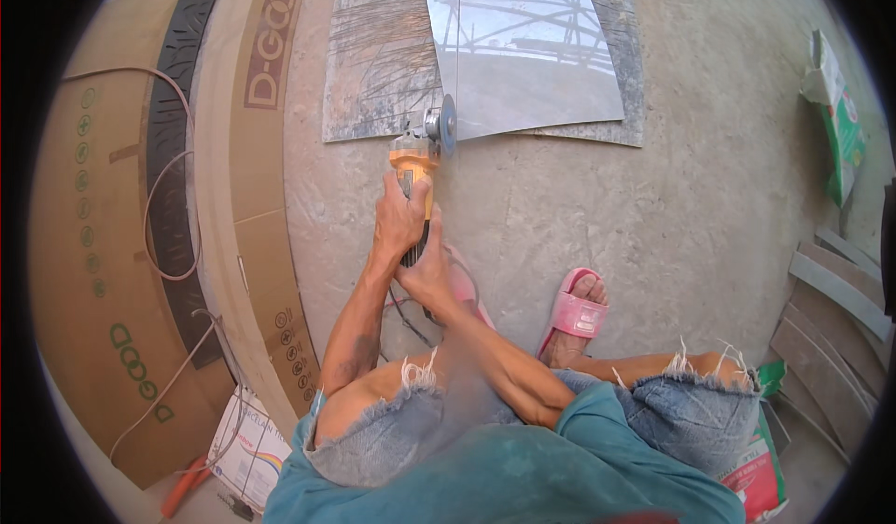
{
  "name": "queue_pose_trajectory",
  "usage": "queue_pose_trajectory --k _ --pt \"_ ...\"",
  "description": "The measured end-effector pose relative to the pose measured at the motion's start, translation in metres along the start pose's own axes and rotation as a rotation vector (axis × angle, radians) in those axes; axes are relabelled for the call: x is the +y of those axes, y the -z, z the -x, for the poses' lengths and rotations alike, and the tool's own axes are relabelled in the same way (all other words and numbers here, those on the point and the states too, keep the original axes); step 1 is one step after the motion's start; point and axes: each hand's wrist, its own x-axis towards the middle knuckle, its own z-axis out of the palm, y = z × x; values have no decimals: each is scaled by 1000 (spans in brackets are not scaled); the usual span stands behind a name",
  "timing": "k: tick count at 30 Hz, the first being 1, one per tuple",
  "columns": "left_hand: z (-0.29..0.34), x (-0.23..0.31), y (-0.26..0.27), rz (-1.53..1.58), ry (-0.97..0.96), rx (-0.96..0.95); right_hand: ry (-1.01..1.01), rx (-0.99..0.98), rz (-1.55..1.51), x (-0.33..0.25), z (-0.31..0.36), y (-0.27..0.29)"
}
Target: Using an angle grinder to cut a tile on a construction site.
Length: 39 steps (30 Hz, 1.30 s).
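Both of my hands are wrapped round a yellow-and-black angle grinder (414, 158). My left hand (399, 214) grips its body just behind the metal head, and my right hand (426, 270) closes on the rear handle. The grinder's disc (449, 125) stands upright at the near edge of a glossy grey tile (532, 85). A thin straight line runs along the tile away from the disc. Whether the disc touches the tile or is spinning, I cannot tell. Under the tile lies a worn board (373, 85) covered in dark scored lines.
Long brown cardboard boxes (103, 244) line the left side, with a cable (149, 216) looped over them. Tile offcuts (831, 319) are stacked at the right, below a green-and-white bag (835, 123). My foot in a pink slipper (579, 314) rests on the concrete floor (719, 207).
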Motion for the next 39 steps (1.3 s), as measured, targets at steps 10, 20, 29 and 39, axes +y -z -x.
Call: queue_pose_trajectory --k 10,20,29,39 --pt "-16 10 0 -6 -15 13 -8 -3 -1 -10 -17 5" --pt "-27 20 4 33 -18 3 87 58 19 -7 -29 0" --pt "-45 27 10 37 -21 -2 150 72 10 -13 -48 -2" --pt "-75 44 20 43 -21 19 158 56 4 -40 -77 -1"
